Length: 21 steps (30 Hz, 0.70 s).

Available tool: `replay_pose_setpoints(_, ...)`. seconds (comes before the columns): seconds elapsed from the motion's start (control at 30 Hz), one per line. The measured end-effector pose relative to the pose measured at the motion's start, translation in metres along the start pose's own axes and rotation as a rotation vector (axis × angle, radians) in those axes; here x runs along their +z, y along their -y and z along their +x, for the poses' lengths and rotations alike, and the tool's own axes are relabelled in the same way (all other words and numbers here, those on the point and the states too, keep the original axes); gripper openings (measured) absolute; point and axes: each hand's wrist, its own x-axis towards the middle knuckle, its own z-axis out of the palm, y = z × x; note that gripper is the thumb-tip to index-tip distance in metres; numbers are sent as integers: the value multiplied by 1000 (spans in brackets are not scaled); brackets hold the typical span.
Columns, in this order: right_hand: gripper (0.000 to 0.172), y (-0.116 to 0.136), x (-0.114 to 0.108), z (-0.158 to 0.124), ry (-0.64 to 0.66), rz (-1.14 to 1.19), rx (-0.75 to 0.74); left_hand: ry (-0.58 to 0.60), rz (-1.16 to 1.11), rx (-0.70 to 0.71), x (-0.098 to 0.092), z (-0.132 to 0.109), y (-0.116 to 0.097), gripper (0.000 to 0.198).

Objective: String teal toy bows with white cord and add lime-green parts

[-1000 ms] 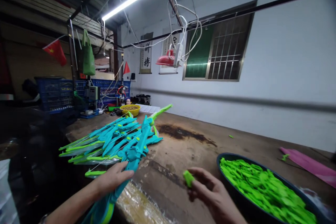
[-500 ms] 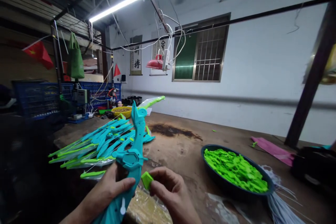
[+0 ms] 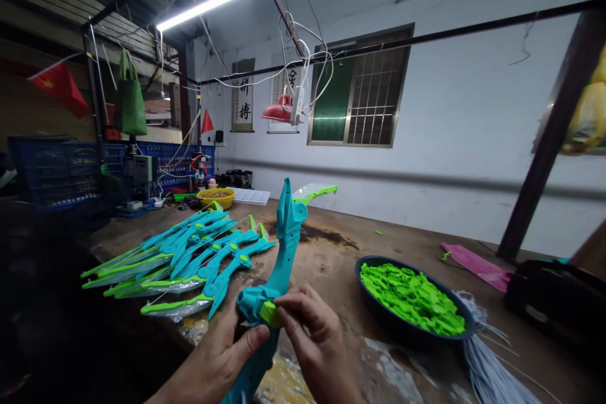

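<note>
My left hand is wrapped round the grip of a teal plastic toy bow, held upright and tilted a little to the right. Its upper end carries a light green limb with clear film. Between the thumb and fingers of my right hand is a small bright green plastic piece, touching the side of the bow's middle just above my left thumb. Whether it is seated there I cannot tell. The bow's lower end runs out of the picture.
Left on the table lies a pile of teal and green toy bows. At right stands a dark basin full of green pieces, beside a bundle of pale strings. Farther back are a yellow bowl and a pink cloth.
The bow has turned and shifted to the right in my left hand. My right hand has brought the green piece from beside the bow against its middle.
</note>
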Motion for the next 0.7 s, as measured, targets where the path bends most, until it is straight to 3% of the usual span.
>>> replay_pose_setpoints(0.13,14,-1,1,-3,-10,-37,-26,-10,43,39,5,3,1,64)
replay_pose_setpoints(0.33,11,-8,1,-8,-92,-101,27,-54,49,93,12,2,-5,54)
replay_pose_setpoints(0.37,21,-7,-1,-7,-91,-83,62,-54,50,102,13,0,-7,51)
replay_pose_setpoints(0.43,43,-5,-6,-4,9,42,162,-87,70,131,14,-2,-11,44)
replay_pose_setpoints(0.47,46,-3,-8,-3,95,124,209,-116,91,136,15,-3,-12,41)
replay_pose_setpoints(0.53,36,-1,-12,-3,245,220,245,-167,123,124,17,-6,-12,36)
replay_pose_setpoints(0.6,29,-2,-15,-6,255,175,207,-169,135,119,21,-8,-11,31)
replay_pose_setpoints(0.7,36,-8,-16,-16,159,84,140,-177,156,126,28,-10,-8,26)
